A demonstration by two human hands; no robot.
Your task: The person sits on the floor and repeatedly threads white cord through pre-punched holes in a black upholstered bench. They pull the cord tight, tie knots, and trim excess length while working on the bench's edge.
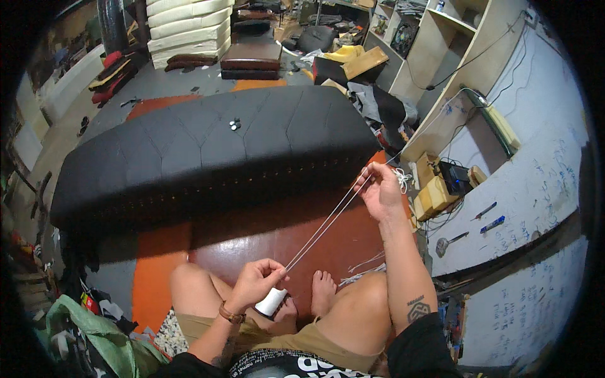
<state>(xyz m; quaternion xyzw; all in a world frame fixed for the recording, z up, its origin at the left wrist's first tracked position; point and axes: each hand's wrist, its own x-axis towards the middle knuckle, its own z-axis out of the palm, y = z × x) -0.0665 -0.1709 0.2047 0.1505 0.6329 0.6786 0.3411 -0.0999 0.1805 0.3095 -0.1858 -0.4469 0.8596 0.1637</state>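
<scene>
A white string (326,222) runs taut in two strands between my hands, above my lap. My left hand (259,281) pinches its lower end, fingers closed. My right hand (380,190), raised higher and farther right, has its fingers closed on the upper end. Just under my left hand, by my foot, is a white curved object (271,302) whose kind I cannot make out. In front of me lies a long black upholstered cushion (252,148) with a stitched pattern and a row of small studs or holes along its near side. A few small buttons (235,124) rest on top of it.
Loose white strands (362,268) lie by my right knee. To the right are a white board (523,189) with pens, yellow foam blocks (436,196) and a shelf (435,57). A green sack (82,334) sits at lower left. Stacked foam (189,28) stands behind the cushion.
</scene>
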